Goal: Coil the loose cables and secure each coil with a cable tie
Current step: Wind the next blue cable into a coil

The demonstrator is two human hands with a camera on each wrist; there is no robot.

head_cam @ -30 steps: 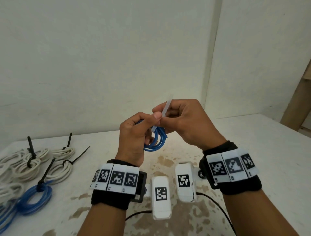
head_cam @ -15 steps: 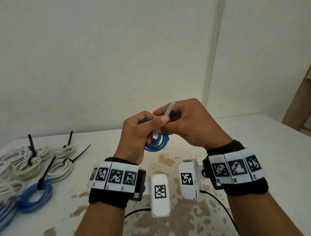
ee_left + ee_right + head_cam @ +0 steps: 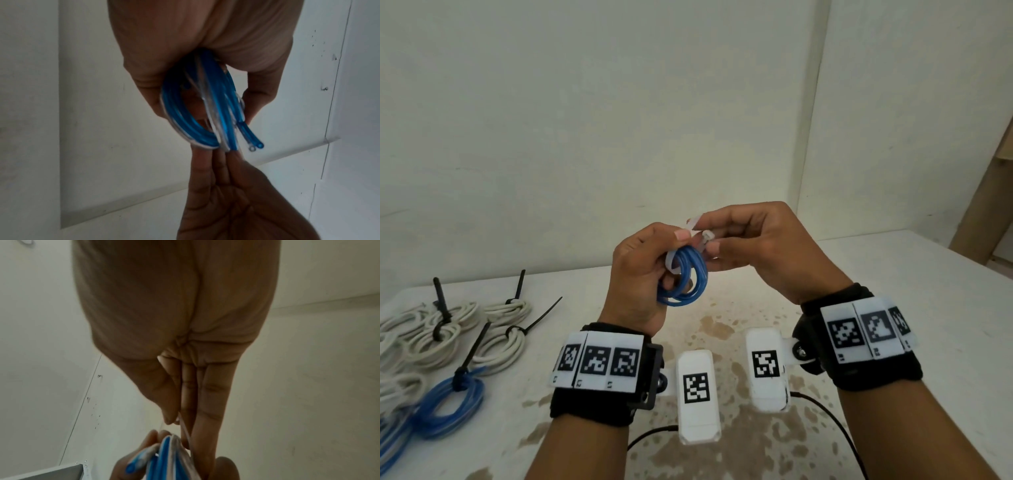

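My left hand (image 3: 650,263) grips a small blue cable coil (image 3: 688,281) held up above the table; the same coil (image 3: 205,110) fills the left wrist view, its cut ends sticking out. A white cable tie (image 3: 697,236) loops round the top of the coil. My right hand (image 3: 726,236) pinches the tie at its head, fingertips against the left thumb. In the right wrist view the thin tie strap (image 3: 185,430) runs between thumb and fingers down to the blue coil (image 3: 164,456).
At the table's left lie several white coils (image 3: 441,329) and a blue coil (image 3: 448,401), each bound with a black tie (image 3: 472,353). The stained white table (image 3: 893,291) stretches to the right. A wall stands close behind.
The tie's long free end, sticking up from the right hand before, is now bent down into a loop around the coil. Both hands have risen slightly and the coil has turned.
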